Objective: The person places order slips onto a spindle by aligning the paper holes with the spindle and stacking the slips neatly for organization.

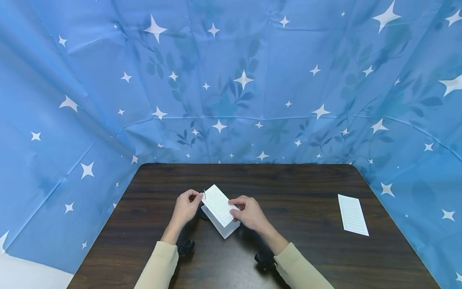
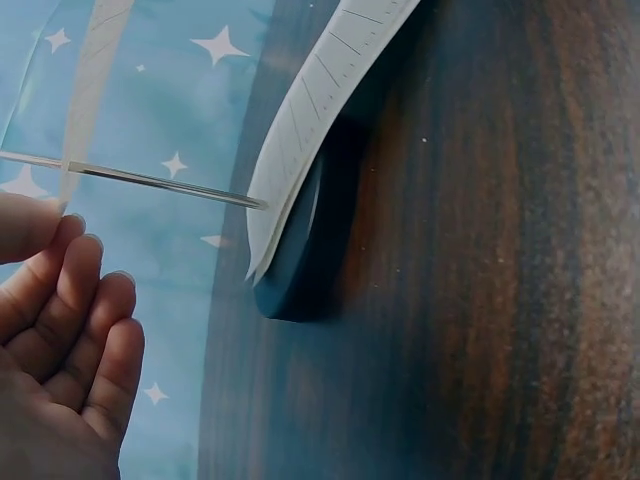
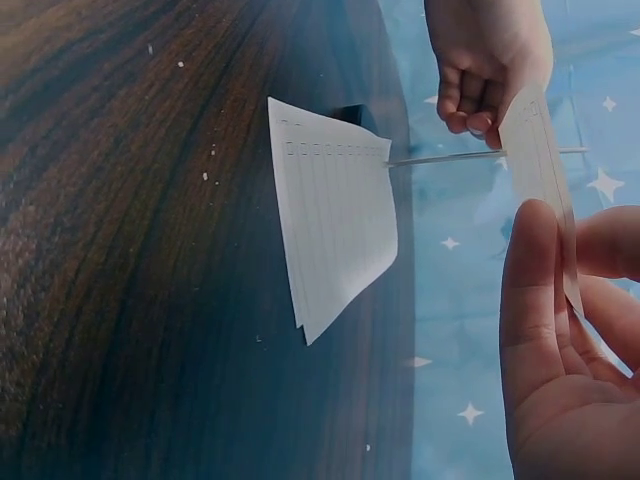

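1. Over the table (image 1: 306,188), our left hand (image 1: 185,206) and right hand (image 1: 250,213) pinch a lined sheet (image 1: 218,204) (a spike (image 2: 170,184) pierces it).
2. Lower sheets (image 3: 335,210) share that spike.
3. At right lies a loose sheet (image 1: 353,215).

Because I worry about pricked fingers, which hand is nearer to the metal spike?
Left. The left hand pinches the raised paper close beside the metal spike; the right hand grips that paper farther away, at the opposite side.
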`<state>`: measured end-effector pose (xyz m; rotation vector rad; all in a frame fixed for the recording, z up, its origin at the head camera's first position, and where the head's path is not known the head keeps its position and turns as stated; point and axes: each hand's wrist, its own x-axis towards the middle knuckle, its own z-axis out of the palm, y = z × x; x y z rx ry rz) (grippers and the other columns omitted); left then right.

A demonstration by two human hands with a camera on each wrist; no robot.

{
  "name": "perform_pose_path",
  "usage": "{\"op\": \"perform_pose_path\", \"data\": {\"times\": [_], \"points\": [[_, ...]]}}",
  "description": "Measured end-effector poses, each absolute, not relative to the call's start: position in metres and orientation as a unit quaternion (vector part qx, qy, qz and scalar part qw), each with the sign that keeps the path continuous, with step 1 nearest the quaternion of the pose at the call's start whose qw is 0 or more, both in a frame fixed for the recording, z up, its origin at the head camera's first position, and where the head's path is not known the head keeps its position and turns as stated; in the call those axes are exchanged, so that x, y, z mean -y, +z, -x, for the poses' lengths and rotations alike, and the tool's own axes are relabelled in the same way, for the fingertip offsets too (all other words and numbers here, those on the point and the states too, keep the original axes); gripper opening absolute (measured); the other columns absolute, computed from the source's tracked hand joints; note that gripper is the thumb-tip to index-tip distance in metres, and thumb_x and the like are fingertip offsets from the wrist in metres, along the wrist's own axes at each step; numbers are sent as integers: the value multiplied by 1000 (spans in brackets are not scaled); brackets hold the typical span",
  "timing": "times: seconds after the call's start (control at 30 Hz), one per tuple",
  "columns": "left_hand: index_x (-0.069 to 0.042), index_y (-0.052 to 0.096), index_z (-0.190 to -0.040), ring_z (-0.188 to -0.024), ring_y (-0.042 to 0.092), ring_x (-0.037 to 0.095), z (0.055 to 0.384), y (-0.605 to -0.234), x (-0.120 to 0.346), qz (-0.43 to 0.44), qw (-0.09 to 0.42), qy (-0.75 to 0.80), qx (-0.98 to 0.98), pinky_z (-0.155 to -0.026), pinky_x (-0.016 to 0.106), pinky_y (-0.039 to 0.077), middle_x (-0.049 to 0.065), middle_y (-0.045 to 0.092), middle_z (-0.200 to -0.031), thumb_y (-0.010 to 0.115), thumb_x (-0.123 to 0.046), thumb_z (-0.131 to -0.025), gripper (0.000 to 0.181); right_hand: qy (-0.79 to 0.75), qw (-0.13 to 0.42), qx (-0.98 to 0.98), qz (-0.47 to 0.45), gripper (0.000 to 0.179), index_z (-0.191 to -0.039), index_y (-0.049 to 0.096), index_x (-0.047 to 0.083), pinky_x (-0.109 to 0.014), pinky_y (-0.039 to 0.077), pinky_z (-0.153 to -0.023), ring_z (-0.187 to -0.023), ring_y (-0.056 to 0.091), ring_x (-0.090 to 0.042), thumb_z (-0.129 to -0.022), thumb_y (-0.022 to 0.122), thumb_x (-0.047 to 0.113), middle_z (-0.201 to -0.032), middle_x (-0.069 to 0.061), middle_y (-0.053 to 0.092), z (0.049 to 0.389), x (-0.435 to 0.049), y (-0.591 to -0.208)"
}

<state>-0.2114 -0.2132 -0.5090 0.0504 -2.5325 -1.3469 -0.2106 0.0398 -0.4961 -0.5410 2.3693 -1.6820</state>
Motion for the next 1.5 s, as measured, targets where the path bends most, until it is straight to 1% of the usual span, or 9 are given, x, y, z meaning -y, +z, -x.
{"op": "perform_pose_path", "data": {"times": [0.13,0.3,0.53,0.77,0.9,1.0,1.17,1.27,1.5], "points": [[-4,72,-93,-75,55,19,212,-511,214,-14,128,-464,876,-72,36,46,4,64,-81,67,-18,-99,16,-561,92,-802,186,27,-117,74,0,-26,44,-51,-63,69,-17,-90,71,1,-116,-14,65,212,-40,-499],[-5,71,-95,-75,55,18,213,-514,215,-14,114,-460,881,-72,35,46,4,63,-82,66,-19,-100,16,-554,89,-806,190,27,-116,74,0,-25,45,-51,-61,69,-15,-90,70,0,-114,-14,65,213,-39,-501],[-5,71,-93,-74,55,18,214,-521,215,-8,115,-443,889,-72,35,46,3,63,-80,67,-19,-99,16,-541,88,-813,197,26,-115,73,-2,-26,49,-52,-60,69,-14,-89,69,-2,-111,-13,65,214,-37,-504],[-5,71,-92,-72,53,16,215,-527,216,-3,112,-432,895,-70,34,45,1,62,-78,68,-18,-98,14,-530,93,-817,206,26,-116,72,-3,-26,49,-51,-60,69,-14,-90,69,-1,-109,-13,65,213,-37,-510],[-6,71,-91,-71,53,16,215,-529,215,0,114,-428,896,-68,33,44,1,61,-77,69,-17,-97,13,-527,92,-819,207,26,-115,72,-5,-26,51,-52,-60,69,-15,-90,69,-1,-108,-14,65,213,-37,-512],[-6,71,-90,-70,52,15,215,-530,215,3,116,-422,899,-67,33,44,0,61,-77,69,-16,-97,13,-526,86,-820,208,26,-114,72,-6,-26,51,-51,-58,69,-15,-89,68,-3,-108,-15,65,213,-36,-513],[-7,70,-88,-70,52,16,215,-532,216,-3,107,-417,903,-68,33,43,0,60,-76,69,-17,-96,13,-519,77,-825,209,26,-112,73,-6,-25,50,-51,-57,68,-14,-87,68,-2,-105,-13,65,213,-35,-516],[-7,70,-88,-70,52,16,215,-534,216,-5,104,-413,905,-68,34,43,0,59,-76,70,-17,-96,12,-513,72,-830,209,25,-111,73,-5,-24,50,-53,-56,67,-15,-87,69,-2,-101,-10,64,213,-34,-517],[-8,70,-86,-70,52,15,215,-538,215,-2,109,-401,909,-68,34,44,0,59,-75,71,-15,-95,12,-497,64,-838,215,25,-110,73,-6,-24,49,-53,-57,68,-22,-85,70,-3,-97,-10,64,213,-33,-519]]}}
